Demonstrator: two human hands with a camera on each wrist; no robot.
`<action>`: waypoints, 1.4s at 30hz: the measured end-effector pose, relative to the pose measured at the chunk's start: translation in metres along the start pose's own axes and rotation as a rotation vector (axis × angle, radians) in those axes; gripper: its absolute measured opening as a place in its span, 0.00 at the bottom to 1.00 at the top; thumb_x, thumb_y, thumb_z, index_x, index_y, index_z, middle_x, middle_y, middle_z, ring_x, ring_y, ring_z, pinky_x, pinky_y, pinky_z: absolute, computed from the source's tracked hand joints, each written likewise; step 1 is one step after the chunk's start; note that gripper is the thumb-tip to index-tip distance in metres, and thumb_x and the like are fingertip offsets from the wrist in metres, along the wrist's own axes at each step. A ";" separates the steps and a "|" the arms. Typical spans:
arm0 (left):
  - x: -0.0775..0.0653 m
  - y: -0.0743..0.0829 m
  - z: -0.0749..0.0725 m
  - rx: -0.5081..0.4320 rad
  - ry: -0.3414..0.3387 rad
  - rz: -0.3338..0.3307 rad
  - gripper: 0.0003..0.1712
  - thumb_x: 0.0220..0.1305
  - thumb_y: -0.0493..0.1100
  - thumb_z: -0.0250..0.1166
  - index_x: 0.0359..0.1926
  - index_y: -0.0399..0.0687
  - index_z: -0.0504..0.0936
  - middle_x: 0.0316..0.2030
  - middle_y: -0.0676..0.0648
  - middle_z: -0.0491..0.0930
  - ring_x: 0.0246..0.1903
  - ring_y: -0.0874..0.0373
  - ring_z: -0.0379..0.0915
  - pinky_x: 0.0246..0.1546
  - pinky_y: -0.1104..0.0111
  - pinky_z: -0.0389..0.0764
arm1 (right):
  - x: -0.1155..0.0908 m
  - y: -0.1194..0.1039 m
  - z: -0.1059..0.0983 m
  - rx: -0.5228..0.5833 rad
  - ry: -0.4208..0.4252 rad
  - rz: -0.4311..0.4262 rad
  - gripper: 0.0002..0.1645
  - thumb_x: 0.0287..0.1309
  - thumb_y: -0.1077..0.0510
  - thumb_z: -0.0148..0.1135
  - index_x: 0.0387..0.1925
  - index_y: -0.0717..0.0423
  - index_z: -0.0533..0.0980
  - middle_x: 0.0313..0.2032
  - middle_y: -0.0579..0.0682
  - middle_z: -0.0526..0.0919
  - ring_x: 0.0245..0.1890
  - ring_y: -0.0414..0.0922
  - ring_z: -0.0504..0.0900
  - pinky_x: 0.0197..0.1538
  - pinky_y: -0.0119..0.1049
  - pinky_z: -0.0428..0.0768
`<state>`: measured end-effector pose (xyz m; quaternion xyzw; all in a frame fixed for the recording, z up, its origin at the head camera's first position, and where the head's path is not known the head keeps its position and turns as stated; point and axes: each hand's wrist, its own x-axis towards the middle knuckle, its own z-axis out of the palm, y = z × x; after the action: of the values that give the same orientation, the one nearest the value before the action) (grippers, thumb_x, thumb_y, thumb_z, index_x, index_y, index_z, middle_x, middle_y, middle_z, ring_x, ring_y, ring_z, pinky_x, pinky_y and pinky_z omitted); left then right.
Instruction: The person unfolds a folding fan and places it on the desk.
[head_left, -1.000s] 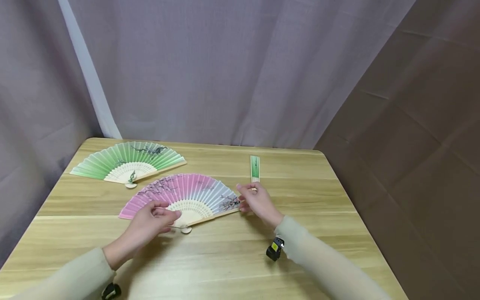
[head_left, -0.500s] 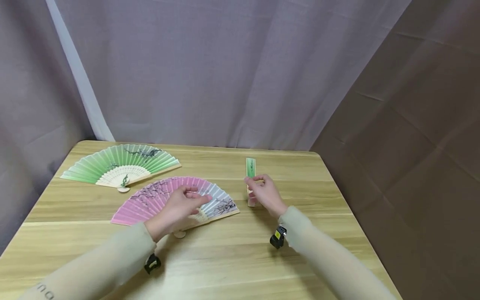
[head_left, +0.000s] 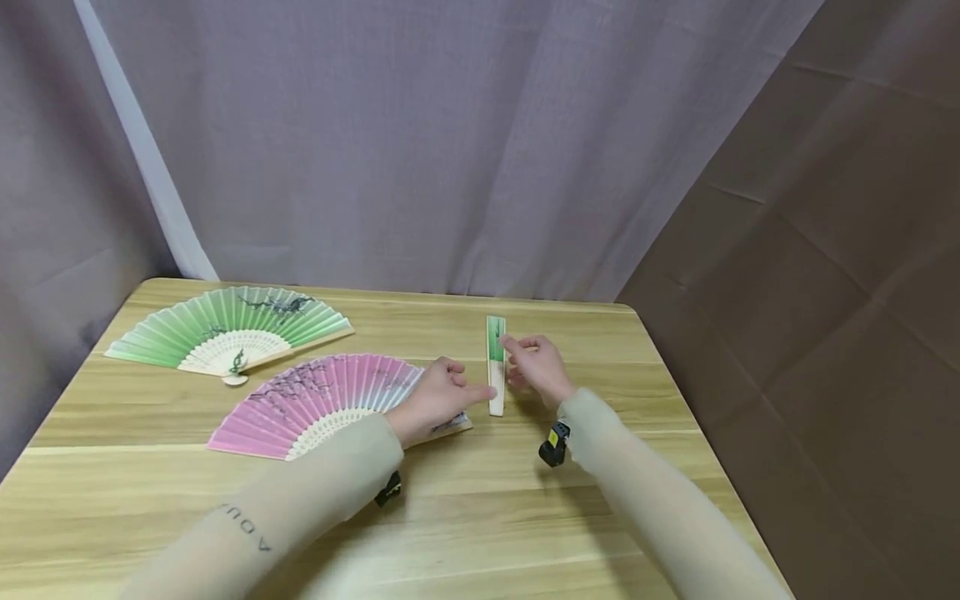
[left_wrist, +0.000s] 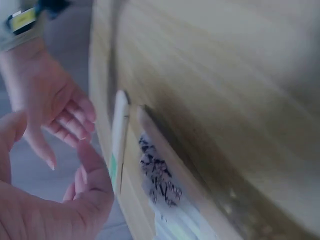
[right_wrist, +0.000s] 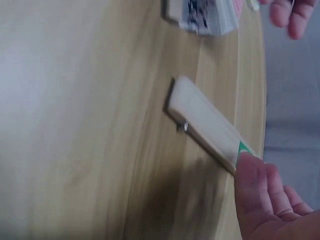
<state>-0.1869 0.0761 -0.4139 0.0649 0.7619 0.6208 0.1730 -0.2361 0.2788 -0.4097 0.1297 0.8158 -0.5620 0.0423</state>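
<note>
A folded fan [head_left: 496, 375], green cloth at the far end and pale wood at the near end, lies on the table. My right hand [head_left: 538, 368] is at its right side with loosely bent fingers; in the right wrist view, the thumb [right_wrist: 248, 182] overlaps its green part, and contact is unclear. From the left, my left hand [head_left: 441, 395] reaches over the spread pink and pale-blue fan [head_left: 330, 396], hiding part of it. Its thumb points at the folded fan's wooden end. In the left wrist view, the folded fan [left_wrist: 118, 137] lies flat, with neither hand gripping it.
A spread green fan [head_left: 232, 329] with a tassel lies at the table's [head_left: 420, 533] far left. Grey curtains [head_left: 390, 150] hang behind the table, and a brown cloth [head_left: 810, 250] hangs along the right.
My left hand has moved right across the pink fan, up to the folded fan. The right hand has shifted slightly away from me along the folded fan. The view has turned a little.
</note>
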 end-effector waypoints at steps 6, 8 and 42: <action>0.020 -0.001 0.029 0.284 -0.039 0.166 0.39 0.48 0.54 0.77 0.52 0.31 0.72 0.41 0.38 0.76 0.34 0.51 0.73 0.35 0.61 0.80 | 0.008 0.000 -0.007 0.026 -0.050 0.099 0.40 0.60 0.39 0.63 0.57 0.65 0.60 0.52 0.67 0.70 0.47 0.59 0.78 0.50 0.49 0.82; 0.025 -0.002 0.035 0.370 -0.028 0.228 0.35 0.48 0.52 0.78 0.47 0.32 0.74 0.37 0.40 0.75 0.32 0.52 0.71 0.32 0.62 0.78 | 0.012 0.003 -0.008 0.023 -0.062 0.125 0.41 0.60 0.39 0.62 0.57 0.65 0.59 0.53 0.67 0.70 0.48 0.58 0.77 0.50 0.48 0.82; 0.051 -0.008 0.055 0.800 0.045 0.162 0.16 0.51 0.46 0.74 0.24 0.46 0.74 0.23 0.48 0.74 0.25 0.53 0.71 0.26 0.60 0.76 | 0.011 0.009 0.003 0.201 -0.094 0.311 0.16 0.68 0.63 0.51 0.53 0.69 0.72 0.38 0.56 0.78 0.36 0.45 0.78 0.51 0.42 0.82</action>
<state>-0.2142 0.1408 -0.4399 0.1733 0.9392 0.2884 0.0680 -0.2443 0.2812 -0.4215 0.2313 0.7228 -0.6328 0.1537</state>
